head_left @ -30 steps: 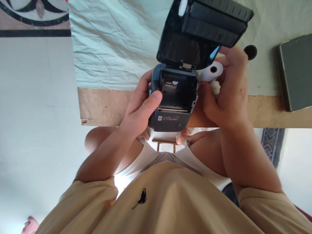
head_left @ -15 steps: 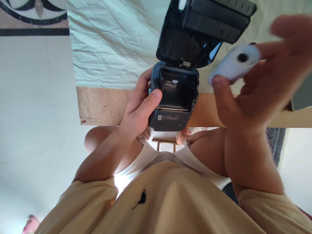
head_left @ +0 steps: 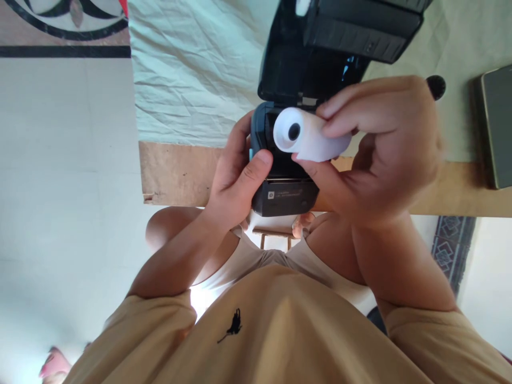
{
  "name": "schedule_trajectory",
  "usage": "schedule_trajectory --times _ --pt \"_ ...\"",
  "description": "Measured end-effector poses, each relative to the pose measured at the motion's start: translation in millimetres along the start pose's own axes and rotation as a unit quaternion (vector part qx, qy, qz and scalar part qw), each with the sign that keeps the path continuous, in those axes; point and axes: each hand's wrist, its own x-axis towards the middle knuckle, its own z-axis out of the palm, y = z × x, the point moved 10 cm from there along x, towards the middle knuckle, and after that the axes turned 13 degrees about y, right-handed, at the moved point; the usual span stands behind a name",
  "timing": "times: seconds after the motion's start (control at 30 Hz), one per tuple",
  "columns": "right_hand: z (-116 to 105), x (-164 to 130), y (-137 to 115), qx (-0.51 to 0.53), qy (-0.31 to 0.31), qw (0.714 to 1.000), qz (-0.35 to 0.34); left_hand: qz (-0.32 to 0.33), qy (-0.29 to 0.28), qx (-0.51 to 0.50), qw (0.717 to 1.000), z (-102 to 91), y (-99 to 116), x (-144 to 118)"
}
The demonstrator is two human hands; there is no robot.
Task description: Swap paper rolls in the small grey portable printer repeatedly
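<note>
1. Pale floor [head_left: 68, 160] runs down the left of our head view, crossed by a dark band [head_left: 64, 52]; a pink object [head_left: 55, 362] lies low in the left corner of the view.
2. Before us stands a table [head_left: 176, 173], its near edge bare wood, the rest covered by a wrinkled light-green cloth [head_left: 192, 80].
3. Our left hand [head_left: 240, 178] is wrapped around the left side of a dark printer [head_left: 286, 198], thumb over the rim of its bay, holding it across the table's near edge.
4. We see the printer's lid [head_left: 292, 64] tipped back away from us, its top cut off by the view.
5. Our right hand [head_left: 384, 138] pinches a white paper roll [head_left: 320, 133] between thumb and fingers, tilted above the bay; we cannot tell whether it touches inside.
6. Roll and fingers stand in the way, hiding much of the bay and the printer's right side.
7. Just beyond that hand sits a round black object [head_left: 437, 86], partly covered by it.
8. Farther right, near the table's near edge, lies a dark flat case [head_left: 498, 128].
9. Below that edge we glimpse a wooden stool [head_left: 274, 233] between the knees and, to the right, a patterned floor strip [head_left: 454, 245].
</note>
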Motion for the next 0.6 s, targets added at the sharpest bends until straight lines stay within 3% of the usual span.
schedule_trajectory --times 0.1,0.27,0.5,0.6 --pt "-2.2 0.0 -2.9 -0.017 0.008 1.0 -0.012 0.057 -0.031 0.059 0.996 4.8 10.4 -1.7" --pt "8.9 -3.7 -0.9 -0.022 -0.074 0.996 -0.033 0.026 -0.05 0.1 0.993 5.7 8.0 -3.9" --pt "-2.0 -0.5 -5.5 -0.008 -0.036 0.994 -0.101 0.034 -0.085 0.14 0.986 12.4 9.9 -8.8" --pt "-3.5 -1.4 -8.4 -0.013 -0.039 0.994 -0.099 0.024 -0.081 0.143 0.986 11.1 8.1 -8.7"
